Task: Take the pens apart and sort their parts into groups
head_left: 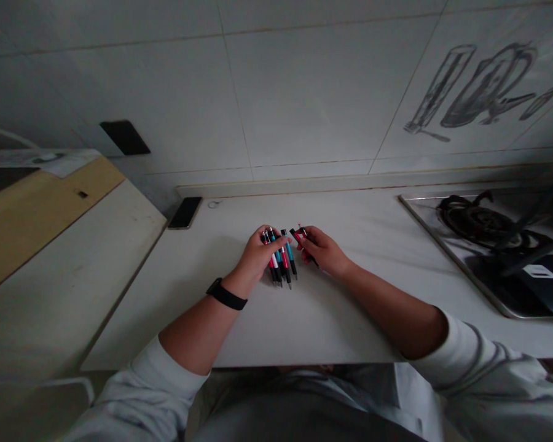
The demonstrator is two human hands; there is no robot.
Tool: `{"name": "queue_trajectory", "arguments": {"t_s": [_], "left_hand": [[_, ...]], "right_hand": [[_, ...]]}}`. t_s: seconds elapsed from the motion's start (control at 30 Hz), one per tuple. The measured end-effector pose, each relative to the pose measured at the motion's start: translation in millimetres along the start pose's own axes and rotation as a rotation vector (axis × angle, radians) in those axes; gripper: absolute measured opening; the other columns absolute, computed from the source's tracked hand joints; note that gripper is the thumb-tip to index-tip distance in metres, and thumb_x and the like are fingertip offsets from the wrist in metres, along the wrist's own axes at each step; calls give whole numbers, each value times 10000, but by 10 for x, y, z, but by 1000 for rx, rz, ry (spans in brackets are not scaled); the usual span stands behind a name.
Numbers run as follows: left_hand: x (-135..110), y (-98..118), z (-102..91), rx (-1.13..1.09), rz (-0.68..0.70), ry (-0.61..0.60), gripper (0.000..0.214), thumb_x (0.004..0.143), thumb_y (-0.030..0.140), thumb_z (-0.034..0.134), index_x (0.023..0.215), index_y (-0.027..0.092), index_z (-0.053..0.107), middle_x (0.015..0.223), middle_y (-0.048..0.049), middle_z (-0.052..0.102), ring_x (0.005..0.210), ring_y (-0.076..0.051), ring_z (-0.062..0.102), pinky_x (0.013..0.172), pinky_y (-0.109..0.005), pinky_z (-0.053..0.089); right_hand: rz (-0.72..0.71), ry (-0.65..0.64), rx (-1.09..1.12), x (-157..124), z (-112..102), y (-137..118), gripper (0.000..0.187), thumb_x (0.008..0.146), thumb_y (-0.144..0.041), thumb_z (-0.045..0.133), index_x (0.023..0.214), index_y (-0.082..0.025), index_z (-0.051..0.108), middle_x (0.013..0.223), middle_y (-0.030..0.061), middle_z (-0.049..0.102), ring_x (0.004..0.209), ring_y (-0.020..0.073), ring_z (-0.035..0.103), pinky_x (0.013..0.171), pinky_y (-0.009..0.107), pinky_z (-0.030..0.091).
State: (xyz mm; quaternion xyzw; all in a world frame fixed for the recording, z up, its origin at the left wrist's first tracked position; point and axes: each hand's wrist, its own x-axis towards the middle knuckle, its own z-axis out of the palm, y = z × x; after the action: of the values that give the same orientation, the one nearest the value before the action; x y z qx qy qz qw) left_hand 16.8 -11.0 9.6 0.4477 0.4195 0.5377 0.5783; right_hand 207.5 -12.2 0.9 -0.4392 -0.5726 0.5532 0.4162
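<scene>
My left hand (pixel 257 256) is closed around a bunch of several pens (pixel 281 261) with red, blue, black and white barrels, their tips pointing toward me over the white counter (pixel 304 319). My right hand (pixel 325 252) is pinched on a single red and black pen (pixel 299 236), held just right of the bunch. A black band (pixel 225 295) sits on my left wrist. Both sleeves are pushed up.
A dark phone (pixel 185 212) lies at the counter's back left corner. A gas hob (pixel 493 245) with a burner fills the right side. A lower wooden-topped surface (pixel 41 209) stands to the left. A tiled wall rises behind.
</scene>
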Motion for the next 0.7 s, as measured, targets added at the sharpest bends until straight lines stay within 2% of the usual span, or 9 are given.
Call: {"name": "queue_trajectory", "arguments": {"t_s": [0.13, 0.37, 0.53, 0.7], "left_hand": [[6, -7, -18, 32, -7, 12, 427, 645, 360, 914, 874, 198, 592, 841, -26, 712, 835, -215, 720, 735, -318, 560], [-2, 5, -8, 14, -3, 6, 417, 630, 344, 919, 855, 193, 602, 808, -6, 682, 787, -187, 695, 747, -309, 545], [-12, 8, 10, 24, 8, 11, 420, 634, 339, 914, 851, 195, 584, 774, 10, 653, 754, -179, 679, 730, -305, 538], [-41, 40, 23, 129, 113, 27, 394, 653, 353, 899, 859, 204, 598, 784, 19, 637, 756, -164, 645, 720, -278, 516]], "right_hand": [[31, -29, -6, -12, 14, 17, 361, 870, -518, 663, 1034, -210, 569, 821, -10, 595, 619, 108, 546, 542, 241, 503], [111, -81, 63, -47, 27, 6, 385, 816, -502, 737, 1005, -195, 603, 726, -25, 542, 633, 121, 534, 556, 245, 518], [239, -130, 170, -95, 63, -55, 436, 752, -503, 811, 980, -184, 622, 660, -48, 491, 584, 103, 471, 477, 208, 421], [249, -198, 218, -113, 94, -28, 496, 679, -559, 856, 861, -184, 587, 610, -63, 479, 526, 80, 408, 455, 204, 361]]}}
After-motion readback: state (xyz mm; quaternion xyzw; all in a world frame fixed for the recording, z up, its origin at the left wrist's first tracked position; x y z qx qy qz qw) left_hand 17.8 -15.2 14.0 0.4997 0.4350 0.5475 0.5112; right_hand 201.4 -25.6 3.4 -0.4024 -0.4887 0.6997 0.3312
